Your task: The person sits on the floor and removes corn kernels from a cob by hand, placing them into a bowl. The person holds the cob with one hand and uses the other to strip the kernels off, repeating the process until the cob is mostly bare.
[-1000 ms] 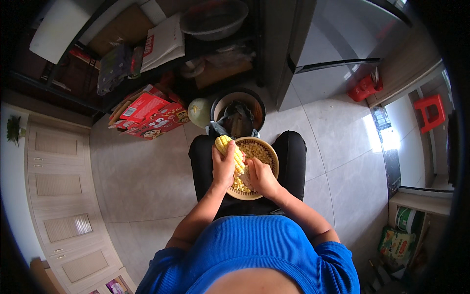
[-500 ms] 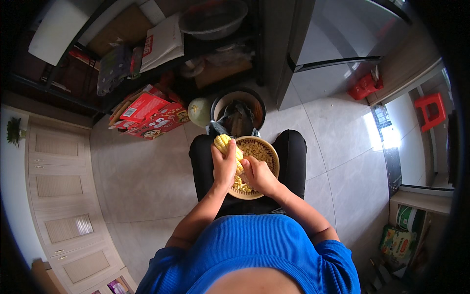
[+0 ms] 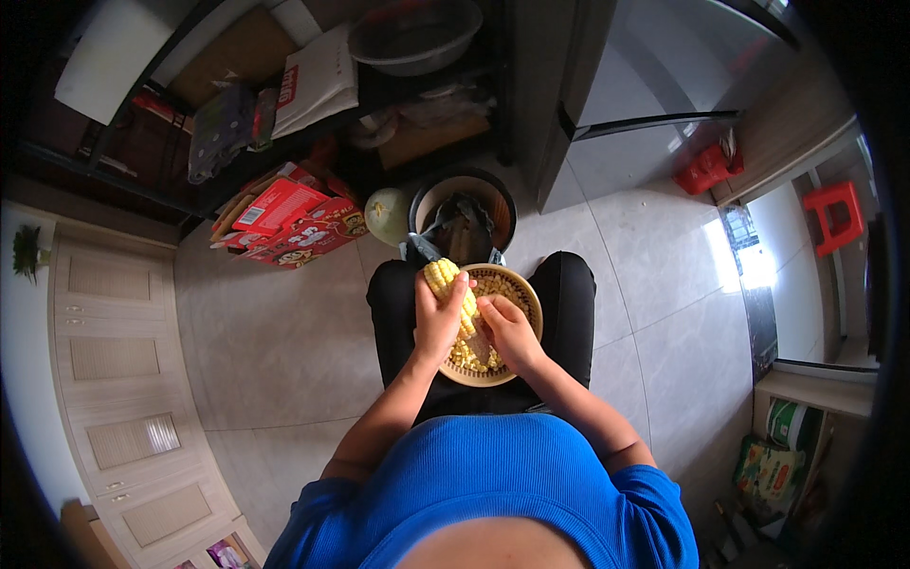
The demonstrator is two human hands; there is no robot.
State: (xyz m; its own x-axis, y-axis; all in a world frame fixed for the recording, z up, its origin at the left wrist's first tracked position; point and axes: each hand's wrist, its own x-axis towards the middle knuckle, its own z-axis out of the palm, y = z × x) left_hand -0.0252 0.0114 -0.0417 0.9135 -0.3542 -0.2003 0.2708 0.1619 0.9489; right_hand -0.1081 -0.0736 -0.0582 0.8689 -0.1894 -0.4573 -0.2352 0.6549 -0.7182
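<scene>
A yellow ear of corn tilts over the basket, its upper end toward the far left, with a bare brownish stretch near its lower end. My left hand is wrapped round it. My right hand is closed, fingers curled, with the thumb and fingertips against the ear's right side; the fingertips are partly hidden. Beneath both hands, a round tan basket rests on my lap between the black-trousered thighs. Loose kernels cover its inside, seen beyond and below my hands.
Just past my knees stands a round bin with a dark bag in it. Left of it are a pale green melon and a red carton. Dark shelves hold a clear bowl. A grey fridge stands far right.
The ear has shifted slightly right and toward me in my left hand. My right thumb has drawn back to the ear's edge, and more of the bare stretch shows.
</scene>
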